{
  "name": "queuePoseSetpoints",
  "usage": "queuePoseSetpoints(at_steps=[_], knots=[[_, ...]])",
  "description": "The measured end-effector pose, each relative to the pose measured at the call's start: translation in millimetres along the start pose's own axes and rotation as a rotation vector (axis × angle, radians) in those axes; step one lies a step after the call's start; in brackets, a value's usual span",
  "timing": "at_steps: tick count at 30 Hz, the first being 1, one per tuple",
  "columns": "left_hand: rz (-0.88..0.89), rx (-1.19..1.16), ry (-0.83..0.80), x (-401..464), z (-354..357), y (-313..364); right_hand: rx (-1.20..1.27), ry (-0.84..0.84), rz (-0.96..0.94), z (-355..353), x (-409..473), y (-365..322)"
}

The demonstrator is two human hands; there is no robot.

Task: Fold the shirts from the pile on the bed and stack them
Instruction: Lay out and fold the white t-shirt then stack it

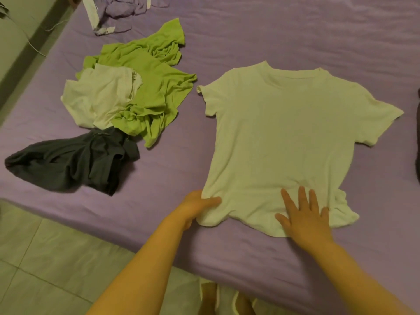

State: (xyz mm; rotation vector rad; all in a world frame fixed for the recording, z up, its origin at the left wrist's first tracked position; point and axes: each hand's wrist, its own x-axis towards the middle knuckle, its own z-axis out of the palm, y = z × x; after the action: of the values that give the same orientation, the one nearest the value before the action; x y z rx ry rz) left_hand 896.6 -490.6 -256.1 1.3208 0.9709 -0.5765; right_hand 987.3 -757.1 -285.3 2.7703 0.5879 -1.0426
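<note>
Far left on the purple bed [272, 30], the pile is where most of the remaining work lies: a dark grey garment [68, 164] lies crumpled nearest the bed's edge, just beyond it a pale cream shirt [97, 96] lies bunched against and partly under a lime green shirt [150, 83], and further back near the top edge a lilac and white piece [113, 12] is heaped loosely. None of these looks folded. Moving right, a white T-shirt [291, 133] is spread flat on the bed, collar away from the person and both short sleeves out to the sides, with no fold made in it yet. The left hand [197, 205] has its fingers closed on the shirt's lower left hem corner, thumb on top of the cloth. Further right, the right hand [304, 219] lies flat on the hem with fingers spread and open, pressing the fabric and gripping nothing. The hem to the right of that hand is rumpled. At the far right edge a dark shape [417, 155] is cut off by the frame; it may be a stack of finished shirts, but I cannot tell. By this view the task is in its early part: one shirt is being smoothed, its folding and at least three or four more garments are left.
</note>
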Motion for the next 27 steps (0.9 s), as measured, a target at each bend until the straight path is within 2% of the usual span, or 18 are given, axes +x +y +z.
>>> queuePoseSetpoints(at_steps=[3,8,10,13,16,19,21,23,25,27], knots=[[0.152,-0.011,0.072,-19.8,-4.0,-17.7,0.026,0.016,0.010,1.4,-4.8,-3.0],[0.406,-0.006,0.352,-46.9,0.5,-26.3,0.038,0.050,0.022,5.2,-19.3,-10.5],[0.384,0.119,0.454,-46.1,0.1,-28.5,0.053,0.061,0.035,8.5,-26.8,-10.0],[0.205,0.545,0.558,-38.2,-8.8,-39.5,-0.001,0.061,0.030,14.4,-38.1,-3.8],[0.125,0.856,0.482,-30.2,-18.2,-54.0,-0.055,0.032,-0.001,17.6,-47.8,0.9],[0.197,1.086,0.498,-23.8,-16.2,-63.5,0.019,0.067,-0.057,17.5,-53.6,9.2],[0.375,1.126,0.535,-24.2,-2.0,-62.6,0.147,0.175,-0.083,13.4,-57.2,17.8],[0.636,1.142,0.511,-26.5,24.7,-55.7,0.303,0.374,-0.071,11.5,-60.8,30.4],[0.813,1.176,0.362,-26.3,60.3,-44.8,0.416,0.535,0.014,13.8,-61.0,47.0],[0.827,1.197,0.150,-20.5,100.2,-33.6,0.547,0.511,0.111,12.8,-54.4,62.6]])
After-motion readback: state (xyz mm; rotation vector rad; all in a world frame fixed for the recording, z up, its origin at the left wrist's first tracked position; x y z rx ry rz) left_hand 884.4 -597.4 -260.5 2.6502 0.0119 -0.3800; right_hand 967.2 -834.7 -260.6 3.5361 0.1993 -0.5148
